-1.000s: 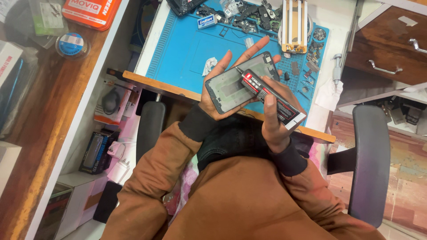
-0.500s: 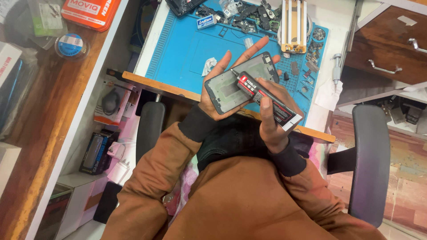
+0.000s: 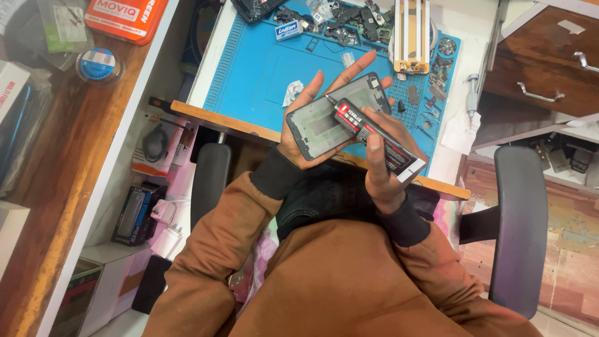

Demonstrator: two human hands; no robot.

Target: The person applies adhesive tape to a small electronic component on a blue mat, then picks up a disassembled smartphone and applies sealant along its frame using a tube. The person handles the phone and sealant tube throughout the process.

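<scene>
My left hand cradles a dark phone frame, its grey inner side facing up, above the front edge of the desk. My right hand grips a black glue tube with a red band. The tube's thin nozzle rests on the upper edge of the phone frame. Both hands are held over my lap, in brown sleeves with black cuffs.
A blue work mat covers the desk, with several small phone parts, screws and a crumpled tissue on it. A wooden-framed holder stands at the back. Wooden drawers are at right, shelves with boxes at left, chair armrests beside me.
The glue tube's nozzle has slid a little along the top edge of the phone frame. Both hands stay in nearly the same place.
</scene>
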